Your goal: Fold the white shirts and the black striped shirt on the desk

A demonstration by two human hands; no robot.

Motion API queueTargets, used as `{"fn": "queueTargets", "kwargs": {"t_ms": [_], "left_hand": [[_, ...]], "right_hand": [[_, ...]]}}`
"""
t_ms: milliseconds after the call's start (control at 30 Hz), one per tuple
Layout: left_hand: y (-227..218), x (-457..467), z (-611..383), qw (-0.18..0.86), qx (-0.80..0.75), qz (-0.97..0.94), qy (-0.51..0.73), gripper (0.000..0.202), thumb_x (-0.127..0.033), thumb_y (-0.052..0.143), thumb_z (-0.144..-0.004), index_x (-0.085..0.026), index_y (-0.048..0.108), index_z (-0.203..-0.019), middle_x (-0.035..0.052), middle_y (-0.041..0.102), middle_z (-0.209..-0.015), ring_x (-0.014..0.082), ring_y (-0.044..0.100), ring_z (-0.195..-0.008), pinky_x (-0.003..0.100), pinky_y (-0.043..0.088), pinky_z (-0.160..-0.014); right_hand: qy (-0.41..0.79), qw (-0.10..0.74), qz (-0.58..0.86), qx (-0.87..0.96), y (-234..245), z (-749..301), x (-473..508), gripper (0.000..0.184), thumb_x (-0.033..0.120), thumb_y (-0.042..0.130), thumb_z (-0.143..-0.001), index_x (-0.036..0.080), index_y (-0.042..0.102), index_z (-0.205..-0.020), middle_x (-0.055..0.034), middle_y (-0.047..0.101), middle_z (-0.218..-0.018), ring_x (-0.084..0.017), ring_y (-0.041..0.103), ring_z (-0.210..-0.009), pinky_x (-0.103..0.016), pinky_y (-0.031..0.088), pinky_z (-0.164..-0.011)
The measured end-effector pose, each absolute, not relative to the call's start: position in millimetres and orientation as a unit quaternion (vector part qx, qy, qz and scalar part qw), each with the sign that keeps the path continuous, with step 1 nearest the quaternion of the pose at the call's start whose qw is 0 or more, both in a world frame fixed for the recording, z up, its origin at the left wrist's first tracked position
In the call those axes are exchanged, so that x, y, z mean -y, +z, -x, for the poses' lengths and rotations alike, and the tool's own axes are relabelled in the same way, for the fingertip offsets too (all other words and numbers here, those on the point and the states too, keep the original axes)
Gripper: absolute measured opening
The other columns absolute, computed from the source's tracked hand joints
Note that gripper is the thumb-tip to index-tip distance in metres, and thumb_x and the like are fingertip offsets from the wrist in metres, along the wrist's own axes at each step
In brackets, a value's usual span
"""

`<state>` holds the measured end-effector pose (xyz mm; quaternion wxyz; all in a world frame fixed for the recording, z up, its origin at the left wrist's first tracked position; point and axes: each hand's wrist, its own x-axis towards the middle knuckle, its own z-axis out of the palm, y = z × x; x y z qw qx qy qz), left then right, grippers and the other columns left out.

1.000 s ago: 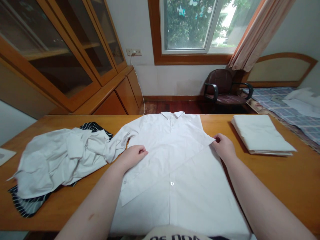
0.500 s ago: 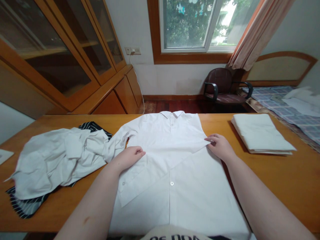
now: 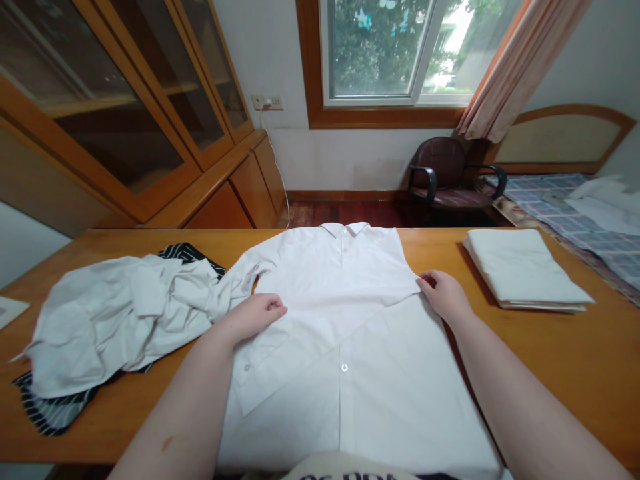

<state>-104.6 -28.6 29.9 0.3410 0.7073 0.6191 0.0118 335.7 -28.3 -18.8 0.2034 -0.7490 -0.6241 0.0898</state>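
A white button-up shirt (image 3: 390, 373) lies spread front up, its collar at the table's far edge. One sleeve is folded slantwise across the front, and its buttoned cuff (image 3: 250, 383) points to the lower left. The other sleeve stretches out to the left. My left hand (image 3: 257, 315) is closed, with curled fingers against the shirt's left side; the cloth at its fingertips is partly hidden. At the opposite side, my right hand (image 3: 444, 293) pinches the cloth by the fold at the shirt's edge.
On the left of the wooden table (image 3: 545, 373) lies a crumpled white garment (image 3: 105, 320) over black-and-white striped cloth (image 3: 55, 410). A folded white stack (image 3: 525, 267) sits at the right. Beyond are a chair (image 3: 443, 170), a bed (image 3: 545, 193) and a glass-door cabinet (image 3: 200, 160).
My left hand has shifted slightly left and my right hand slightly right. The shirt's fold at the right side lies a little flatter and lower.
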Motion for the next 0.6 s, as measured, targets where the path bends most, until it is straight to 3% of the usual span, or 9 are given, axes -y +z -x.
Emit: {"fn": "queueTargets", "kwargs": {"t_ms": [100,200,400,600], "left_hand": [[27.7,27.9,104.5,0.355,-0.614,-0.704,0.005,0.033,-0.050,0.051,-0.072,-0.020,0.061,-0.082,-0.0002,0.058,-0.071,0.0164,0.053,-0.065,0.025,0.034,-0.059],[24.6,27.5,105.1,0.350,-0.603,-0.717,-0.004,0.030,-0.045,0.053,-0.070,-0.020,0.060,-0.084,-0.0009,0.056,-0.071,0.0157,0.051,-0.065,0.024,0.033,-0.059],[20.4,26.8,108.4,0.346,-0.609,-0.714,-0.011,0.027,-0.042,0.053,-0.070,-0.021,0.060,-0.084,-0.0004,0.058,-0.072,0.0167,0.053,-0.068,0.024,0.034,-0.060],[18.0,25.1,109.9,0.354,-0.611,-0.708,-0.020,0.032,-0.044,0.054,-0.068,-0.020,0.061,-0.089,0.0002,0.060,-0.073,0.0173,0.055,-0.068,0.025,0.035,-0.060]], "right_hand": [[0.034,0.226,0.720,0.655,-20.5,-335.6,28.4,0.034,0.033,0.050,-0.082,0.017,0.064,-0.109,-0.0097,0.067,-0.105,-0.025,0.059,-0.098,-0.037,0.045,-0.085],[0.027,0.220,0.655,0.722,-20.8,-334.0,29.1,0.041,0.027,0.046,-0.085,0.019,0.057,-0.124,-0.0081,0.057,-0.129,-0.024,0.051,-0.118,-0.039,0.039,-0.100],[0.071,0.142,0.652,0.741,-23.2,-331.0,29.1,0.038,0.030,0.038,-0.091,0.025,0.062,-0.120,-0.0036,0.055,-0.131,-0.025,0.045,-0.126,-0.045,0.035,-0.105],[0.074,0.207,0.650,0.727,-20.3,-328.8,35.0,0.037,0.028,0.046,-0.087,0.022,0.062,-0.119,-0.0071,0.049,-0.137,-0.025,0.043,-0.127,-0.045,0.035,-0.106]]}}
